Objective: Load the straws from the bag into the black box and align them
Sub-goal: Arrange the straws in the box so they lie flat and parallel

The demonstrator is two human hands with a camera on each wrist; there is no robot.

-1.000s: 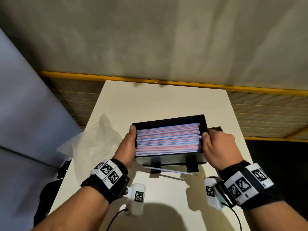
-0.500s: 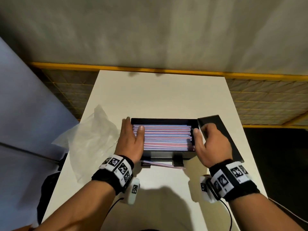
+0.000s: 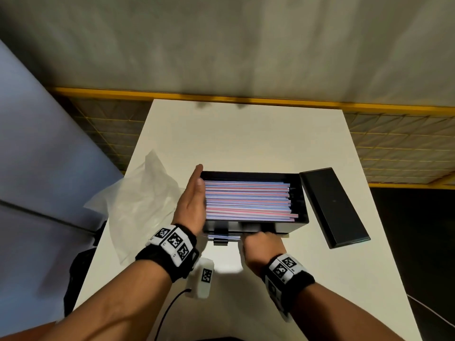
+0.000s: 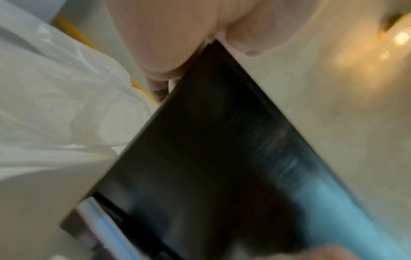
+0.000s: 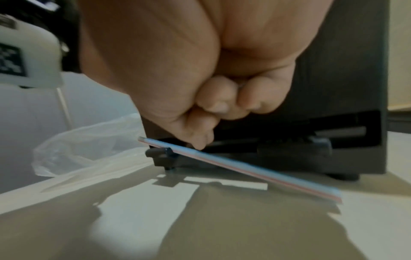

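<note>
**A:** Centre of the head view: the black box [image 3: 294, 226] is on the white table [image 3: 246, 139], packed with striped straws [image 3: 246, 201]. The left hand [image 3: 190, 205] lies flat, fingers straight, against the straw ends at the box's left side.

**B:** And the right hand [image 3: 262, 244] is low, in front of the box's near wall. In the right wrist view its fingers are curled, thumb tip touching one loose straw [image 5: 240, 168] that slants from a little black bracket [image 5: 163, 155] down to the tabletop.

**A:** Is it gripped?

**B:** I can't tell. Thumb contact is all I can make out; a proper pinch isn't visible.

**A:** That's my first worry. A thin, round straw propped on a slope could roll off the bracket or skid under the box if the thumb only nudges it.

**B:** Second worry: the right ends in the box are ragged, a few lower ones poking out further. If the flat left palm pushes hard with nothing bracing the right side, the stack may shift unevenly.

**A:** Or the box itself slides toward the black lid [image 3: 332, 205], lying just beside it at right of frame.

**B:** The clear plastic bag [image 3: 138, 205], left of frame, looks emptied, so I'd judge this stray straw is the last to load.
</note>
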